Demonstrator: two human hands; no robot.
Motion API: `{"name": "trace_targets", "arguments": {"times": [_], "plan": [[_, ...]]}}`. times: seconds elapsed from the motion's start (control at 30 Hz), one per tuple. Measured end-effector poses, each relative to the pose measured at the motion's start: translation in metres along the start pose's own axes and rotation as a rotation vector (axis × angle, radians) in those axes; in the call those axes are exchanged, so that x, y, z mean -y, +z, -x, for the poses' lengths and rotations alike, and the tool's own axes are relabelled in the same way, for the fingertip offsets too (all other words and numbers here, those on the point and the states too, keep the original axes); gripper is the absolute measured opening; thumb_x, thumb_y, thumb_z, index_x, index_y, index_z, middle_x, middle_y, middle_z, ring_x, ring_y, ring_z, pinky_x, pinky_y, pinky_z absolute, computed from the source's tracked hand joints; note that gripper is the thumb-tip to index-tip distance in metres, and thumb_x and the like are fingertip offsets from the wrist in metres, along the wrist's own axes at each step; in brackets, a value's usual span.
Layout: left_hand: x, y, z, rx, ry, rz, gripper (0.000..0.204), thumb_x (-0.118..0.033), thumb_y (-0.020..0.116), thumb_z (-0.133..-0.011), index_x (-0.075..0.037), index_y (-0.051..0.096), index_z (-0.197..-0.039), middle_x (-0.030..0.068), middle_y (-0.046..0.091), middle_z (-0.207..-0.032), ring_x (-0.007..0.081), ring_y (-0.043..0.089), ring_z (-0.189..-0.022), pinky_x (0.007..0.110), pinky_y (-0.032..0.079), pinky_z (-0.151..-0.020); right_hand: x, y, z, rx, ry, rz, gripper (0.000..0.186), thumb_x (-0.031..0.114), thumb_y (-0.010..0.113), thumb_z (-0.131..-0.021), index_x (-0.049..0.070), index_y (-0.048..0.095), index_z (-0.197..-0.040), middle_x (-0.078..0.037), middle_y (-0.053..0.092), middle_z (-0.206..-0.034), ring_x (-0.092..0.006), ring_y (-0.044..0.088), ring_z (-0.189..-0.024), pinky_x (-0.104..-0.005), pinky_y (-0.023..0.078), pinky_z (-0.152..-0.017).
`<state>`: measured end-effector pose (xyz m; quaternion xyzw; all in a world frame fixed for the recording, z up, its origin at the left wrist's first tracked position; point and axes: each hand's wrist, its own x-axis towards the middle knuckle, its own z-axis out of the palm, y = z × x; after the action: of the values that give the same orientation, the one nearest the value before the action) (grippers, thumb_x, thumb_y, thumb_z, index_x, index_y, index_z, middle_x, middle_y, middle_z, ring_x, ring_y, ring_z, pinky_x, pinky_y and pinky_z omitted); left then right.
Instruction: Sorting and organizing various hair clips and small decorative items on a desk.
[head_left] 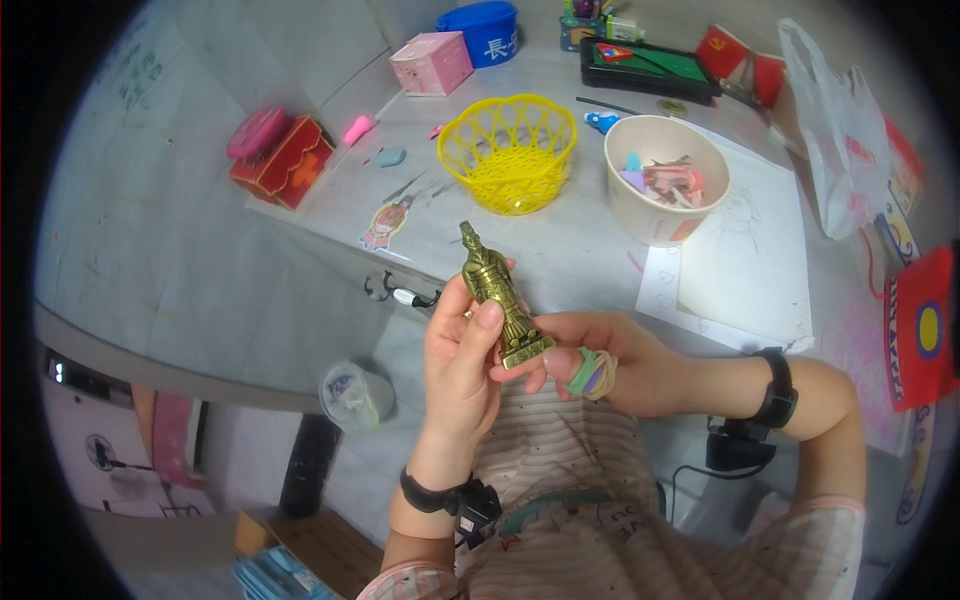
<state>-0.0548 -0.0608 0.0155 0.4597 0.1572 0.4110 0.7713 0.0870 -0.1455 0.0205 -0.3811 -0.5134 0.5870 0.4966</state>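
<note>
While the left hand [462, 345] is closed around a brass-coloured figurine [492, 290], its thumb lying across the front, the right hand [612, 352] sits at the base with fingers partly curled; whether these grip or merely touch cannot be told. The figurine is held near the front edge of the counter [590, 270], its head tilted toward the left; no legible inscription could be made out on it. Coloured bands [593, 375] are noted at the right thumb.

Markings observed: a blue bucket [480, 32] at the rear bears large white characters; a white paper tub [660, 222], containing scraps, carries a partly visible orange-red label; a translucent plastic bag [835, 140] at the right shows red print, too distorted to read. A red item [925, 325] with a yellow oval carries dark lettering. The person's shirt [620, 520] has dark letters, seen inverted.

A yellow basket [510, 180] stands left of the tub. Sheets of paper [745, 265] with faint line drawings lie just beside the tub.
</note>
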Motion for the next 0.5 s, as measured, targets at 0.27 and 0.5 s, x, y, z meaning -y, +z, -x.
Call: {"name": "trace_targets", "arguments": {"times": [0.27, 0.5], "plan": [[0.012, -0.001, 0.006, -0.013, -0.258, 0.221, 0.040, -0.031, 0.044, -0.094, 0.000, 0.043, -0.119, 0.0077, 0.054, -0.084, 0.0137, 0.052, -0.054, 0.027, 0.044, -0.043, 0.001, -0.001, 0.003, -0.034, 0.050, 0.083, 0.044, 0.044, 0.043, -0.093, 0.007, 0.067, -0.100, -0.001, 0.062, -0.079, -0.0059, 0.051, -0.071, -0.0226, 0.043, -0.064], [0.018, -0.003, 0.007, 0.029, -0.259, 0.275, 0.047, -0.040, 0.040, -0.094, -0.001, 0.046, -0.120, 0.0078, 0.059, -0.088, 0.0163, 0.056, -0.057, 0.025, 0.042, -0.037, 0.005, -0.001, 0.003, -0.031, 0.071, 0.085, 0.044, 0.044, 0.042, -0.094, 0.009, 0.069, -0.098, 0.000, 0.065, -0.082, -0.0056, 0.053, -0.075, -0.0235, 0.044, -0.064]]}}
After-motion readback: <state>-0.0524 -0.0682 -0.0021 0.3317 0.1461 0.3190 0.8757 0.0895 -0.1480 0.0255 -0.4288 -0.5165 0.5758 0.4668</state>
